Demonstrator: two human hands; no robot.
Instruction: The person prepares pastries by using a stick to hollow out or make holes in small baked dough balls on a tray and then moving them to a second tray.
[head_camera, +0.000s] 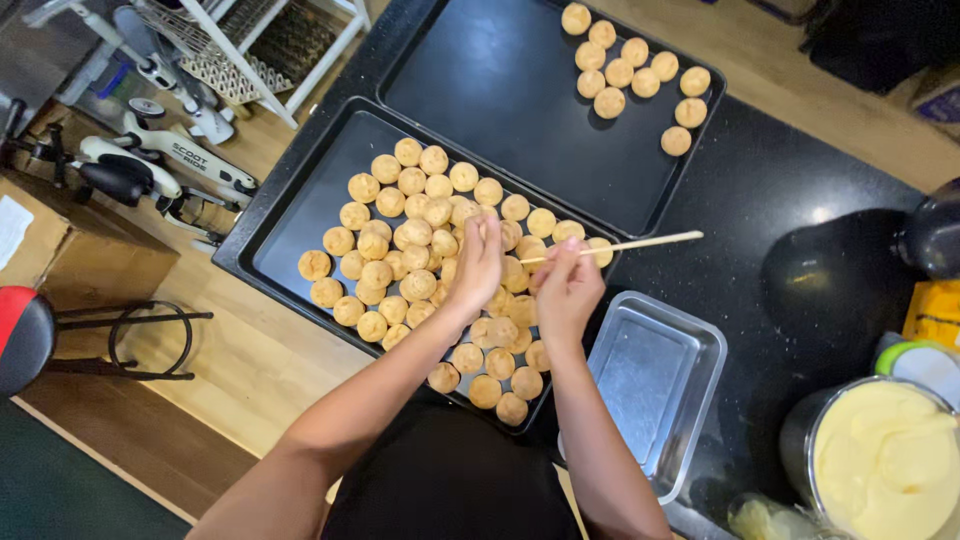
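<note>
The person stands at the near edge of a black bench (800, 250), both hands raised over the nearer of two dark baking trays (300, 215). The left hand (478, 262) is closed with its fingertips pinched together at the top, apparently around one small pastry puff lifted clear of the tray, though the fingers hide most of it and the view does not settle this. The right hand (568, 290) has its grip closed on the near end of a thin wooden stick (625, 244), which runs out to the right and slightly up, its far end free over the bench. The stick's held end points toward the left hand, so the two hands meet close together, a hold that suits poking the stick into a puff steadied by the other hand.

The puffs (400, 245) are small, round, golden-brown balls with a matte, slightly cracked crust. They crowd the middle and near-right part of the nearer tray, touching one another, while its left end is bare. A smaller group of puffs (630, 75) sits at the far-right corner of the farther tray (500, 90).

A shiny rectangular metal pan (700, 350) sits just right of the nearer tray, and a round container of pale yellow cream (885, 460) stands at the near-right corner of the bench.
</note>
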